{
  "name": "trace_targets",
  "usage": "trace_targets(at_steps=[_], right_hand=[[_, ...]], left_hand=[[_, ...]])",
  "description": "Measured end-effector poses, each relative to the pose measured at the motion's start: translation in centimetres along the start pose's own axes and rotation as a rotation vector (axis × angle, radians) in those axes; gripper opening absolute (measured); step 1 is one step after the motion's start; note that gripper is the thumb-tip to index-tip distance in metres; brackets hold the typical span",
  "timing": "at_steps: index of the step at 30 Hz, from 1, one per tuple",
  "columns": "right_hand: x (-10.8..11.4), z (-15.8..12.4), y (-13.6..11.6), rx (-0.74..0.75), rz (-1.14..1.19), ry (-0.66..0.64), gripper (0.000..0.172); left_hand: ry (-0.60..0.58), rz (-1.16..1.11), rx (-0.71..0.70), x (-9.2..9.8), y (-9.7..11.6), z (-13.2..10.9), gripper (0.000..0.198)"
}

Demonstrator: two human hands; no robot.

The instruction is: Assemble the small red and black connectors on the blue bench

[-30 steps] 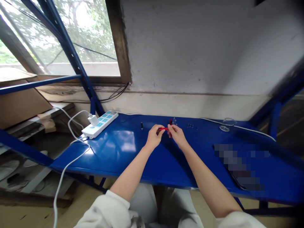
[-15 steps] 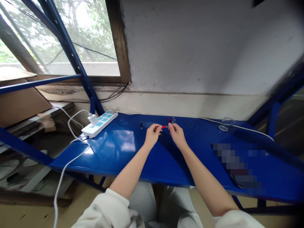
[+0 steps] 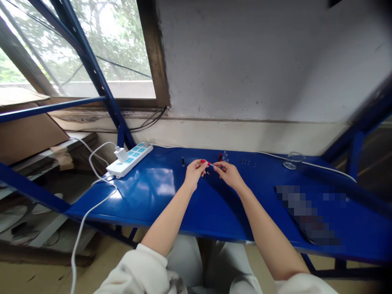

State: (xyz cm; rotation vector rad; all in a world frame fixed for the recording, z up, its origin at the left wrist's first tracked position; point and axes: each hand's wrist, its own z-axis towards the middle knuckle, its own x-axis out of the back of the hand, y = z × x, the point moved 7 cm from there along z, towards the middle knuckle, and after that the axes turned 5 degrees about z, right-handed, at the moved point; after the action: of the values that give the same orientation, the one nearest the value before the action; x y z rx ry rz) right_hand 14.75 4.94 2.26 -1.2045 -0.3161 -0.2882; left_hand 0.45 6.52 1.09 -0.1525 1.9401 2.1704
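Above the blue table, a slim red pen with a clear section is held between my two hands. My left hand pinches its red end, and my right hand grips the clear end with thumb and fingers. The pen slants slightly down to the right. Just behind my right hand, red pieces and clear tubes stand on the table. To the left of my left hand is a small black cylinder with a pale base.
Several tiny clear parts lie right of the tubes. A clear round dish sits by a white cable at the back right. A white power strip is at the left, and a blurred-out dark object lies at the right.
The pen has tilted from nearly level to slanting down rightward. My right hand has turned, its fingers now pointing more to the left, while both hands keep hold.
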Motion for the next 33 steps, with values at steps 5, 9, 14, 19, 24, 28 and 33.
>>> trace_targets(at_steps=[5, 9, 14, 19, 24, 28, 33], right_hand=[[0.2, 0.1, -0.2, 0.093, -0.246, 0.028, 0.020], [0.4, 0.3, 0.4, 0.098, -0.381, 0.022, 0.015], [1.4, 0.5, 1.4, 0.019, -0.456, 0.033, 0.013], [2.7, 0.3, 2.1, -0.085, -0.463, 0.103, 0.012], [3.3, 0.1, 2.8, -0.171, -0.497, 0.135, 0.011], [3.5, 0.0, 3.7, -0.251, -0.544, 0.118, 0.011], [3.6, 0.1, 4.5, -0.331, -0.572, 0.115, 0.010]], left_hand=[[0.007, 0.032, -0.012, 0.1, -0.1, 0.0, 0.031], [0.066, 0.029, -0.021, 0.8, -0.2, 0.2, 0.031], [0.079, -0.005, 0.005, 1.1, -0.6, 0.4, 0.031], [0.065, -0.036, 0.018, 1.1, -0.8, 0.5, 0.031], [0.051, -0.027, 0.025, 0.8, -0.7, 0.3, 0.030], [0.030, 0.035, 0.053, 0.3, -0.9, 0.2, 0.029], [-0.089, 0.251, 0.150, -1.2, -1.5, 0.7, 0.025]])
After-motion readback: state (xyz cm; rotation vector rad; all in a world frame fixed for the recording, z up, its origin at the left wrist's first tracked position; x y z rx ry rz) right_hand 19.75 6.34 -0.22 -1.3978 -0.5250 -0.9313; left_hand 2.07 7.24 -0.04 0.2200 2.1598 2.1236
